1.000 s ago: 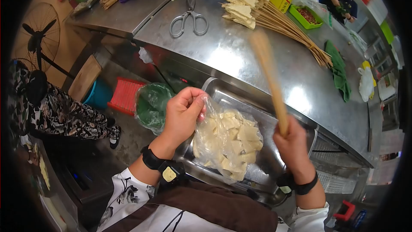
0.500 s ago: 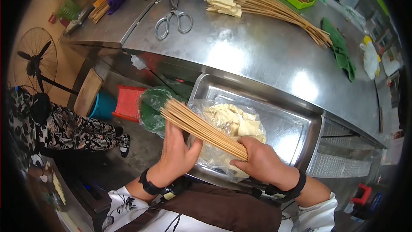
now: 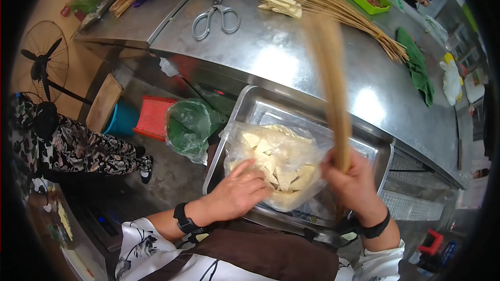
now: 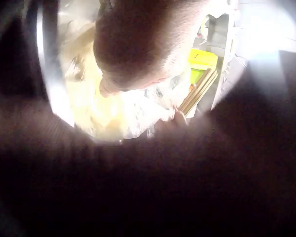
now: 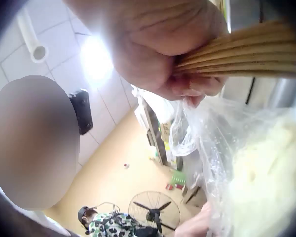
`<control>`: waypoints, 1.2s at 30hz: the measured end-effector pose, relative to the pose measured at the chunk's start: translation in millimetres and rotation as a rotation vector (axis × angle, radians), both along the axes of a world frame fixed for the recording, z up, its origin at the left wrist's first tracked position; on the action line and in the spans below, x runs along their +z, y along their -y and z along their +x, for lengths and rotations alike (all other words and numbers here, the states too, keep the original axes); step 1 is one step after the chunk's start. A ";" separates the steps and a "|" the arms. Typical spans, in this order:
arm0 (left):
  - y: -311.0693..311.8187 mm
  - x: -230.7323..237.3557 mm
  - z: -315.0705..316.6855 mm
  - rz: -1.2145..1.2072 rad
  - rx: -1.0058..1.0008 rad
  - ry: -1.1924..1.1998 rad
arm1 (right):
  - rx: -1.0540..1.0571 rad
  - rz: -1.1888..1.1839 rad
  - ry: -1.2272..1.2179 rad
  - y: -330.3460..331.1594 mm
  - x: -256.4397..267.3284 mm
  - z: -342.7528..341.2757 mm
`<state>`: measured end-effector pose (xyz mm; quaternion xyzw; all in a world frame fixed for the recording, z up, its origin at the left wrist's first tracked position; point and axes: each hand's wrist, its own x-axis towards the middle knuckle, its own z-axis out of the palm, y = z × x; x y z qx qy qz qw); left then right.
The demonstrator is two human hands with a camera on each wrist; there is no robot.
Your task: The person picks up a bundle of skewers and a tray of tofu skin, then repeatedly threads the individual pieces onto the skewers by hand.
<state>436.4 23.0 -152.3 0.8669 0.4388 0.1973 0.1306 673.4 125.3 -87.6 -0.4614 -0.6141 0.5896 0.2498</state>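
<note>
In the head view my right hand [image 3: 357,179] grips a bundle of bamboo skewers [image 3: 336,99], upright and motion-blurred. In the right wrist view the skewers [image 5: 251,52] run through the fist, and the edge of a clear plastic bag [image 5: 204,116] reaches its fingertips. The bag [image 3: 312,145] holds pale, flat tofu-skin-like pieces [image 3: 284,174] and lies in a steel tray [image 3: 245,101]. My left hand [image 3: 239,190] rests at the bag's near left side, fingers loosely bent over the pieces, index finger straighter. The left wrist view is mostly dark.
On the steel counter [image 3: 208,60] lie scissors [image 3: 216,15], skewered pale pieces [image 3: 281,0], a green box [image 3: 367,0] and a green cloth [image 3: 414,67]. A lined green bin [image 3: 190,125] and red basket [image 3: 152,117] stand left. A person in camouflage [image 3: 78,140] is beside a fan [image 3: 44,57].
The skewers were upright, then tilted low across both hands, and are now upright again in my right hand. My left hand has left the skewers and come down onto the bag.
</note>
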 end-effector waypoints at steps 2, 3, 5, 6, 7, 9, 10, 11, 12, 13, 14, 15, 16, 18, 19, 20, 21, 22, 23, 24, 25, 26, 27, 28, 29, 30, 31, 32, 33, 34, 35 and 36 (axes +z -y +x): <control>-6.6 7.6 -7.2 0.026 0.013 0.020 | -0.222 0.079 -0.048 -11.3 22.0 7.7; -10.5 18.0 -10.3 0.080 0.109 0.039 | -0.290 0.037 -0.124 -16.7 28.5 14.3; -23.2 38.2 -11.9 0.224 0.221 0.094 | -0.351 0.055 -0.175 -22.1 30.3 19.5; -22.9 41.6 -11.8 0.226 0.220 0.095 | -0.355 0.040 -0.179 -23.3 30.5 21.3; -21.9 43.8 -12.6 0.126 0.104 0.109 | -0.327 0.024 -0.120 -22.8 26.9 23.0; -16.0 44.6 -7.6 -0.134 -0.033 0.147 | -0.246 0.009 0.068 -17.4 18.3 27.2; -12.4 44.8 -7.1 -0.133 -0.023 0.148 | -0.176 0.120 0.200 -13.2 8.5 34.2; -9.0 44.9 -7.4 -0.258 -0.044 0.123 | -0.186 0.115 0.140 -5.2 8.9 35.3; -6.6 44.5 -8.2 -0.384 -0.066 0.099 | -0.196 0.107 0.080 3.0 11.9 37.1; -6.8 43.8 -11.0 -0.397 -0.049 0.111 | -0.188 0.099 0.080 10.9 16.7 41.7; -6.2 42.6 -10.8 -0.407 -0.042 0.112 | -0.157 0.035 -0.022 18.4 23.8 48.2; -6.2 41.2 -9.1 -0.368 0.083 0.157 | -0.127 -0.027 -0.124 24.9 30.6 54.1; -7.1 39.5 -7.4 -0.324 0.208 0.200 | -0.121 -0.031 -0.125 31.3 36.8 59.8; -14.1 35.7 -5.0 -0.278 0.246 0.227 | 0.194 -0.369 -0.301 39.4 45.7 67.6; -17.6 36.8 -1.1 -0.262 0.271 0.174 | 0.346 -0.462 -0.240 35.3 47.2 60.6; -20.7 37.9 1.9 -0.246 0.293 0.120 | 0.496 -0.553 -0.176 33.3 47.7 49.3; -23.1 36.8 3.0 -0.296 0.219 0.092 | 0.484 -0.620 -0.256 40.3 36.2 37.6; -23.9 32.4 5.4 -0.292 0.216 0.091 | 0.482 -0.615 -0.257 43.2 20.2 33.6; -23.8 26.4 7.8 -0.278 0.176 0.081 | 0.436 -0.547 -0.186 44.6 2.8 30.3; -23.5 23.8 9.7 -0.263 0.138 0.072 | 0.390 -0.480 -0.114 43.9 -10.9 28.3; -23.4 26.5 11.0 -0.289 0.153 0.084 | 0.392 -0.477 -0.112 40.7 -22.0 27.9; -21.7 24.6 10.6 -0.284 0.158 0.084 | 0.227 -0.493 -0.128 36.7 -32.0 29.0; -18.9 20.0 9.2 -0.269 0.204 0.046 | 0.064 -0.507 -0.145 33.8 -36.0 30.3; -16.8 16.0 7.7 -0.253 0.250 0.008 | 0.071 -0.504 -0.143 31.7 -32.4 31.0; -15.8 12.9 6.3 -0.247 0.257 0.008 | 0.009 -0.463 -0.175 28.9 -26.3 31.9; -15.0 9.9 4.1 -0.229 0.258 0.026 | -0.053 -0.422 -0.209 26.5 -22.5 32.5; -14.8 9.4 2.8 -0.212 0.256 0.043 | -0.051 -0.453 -0.244 27.1 -22.7 37.3; -16.0 11.9 2.1 -0.204 0.258 0.039 | -0.048 -0.447 -0.249 29.3 -19.5 38.8; -17.2 15.1 2.3 -0.166 0.268 0.091 | -0.006 -0.473 -0.247 32.2 -13.9 41.0; -18.8 17.2 3.2 -0.128 0.278 0.144 | 0.035 -0.499 -0.242 35.2 -11.0 44.0; -19.5 15.4 6.5 -0.118 0.276 0.146 | 0.111 -0.530 -0.264 38.1 -13.3 48.4; -19.5 11.3 11.6 -0.269 0.306 0.518 | 0.126 -0.623 -0.274 42.8 -13.6 50.8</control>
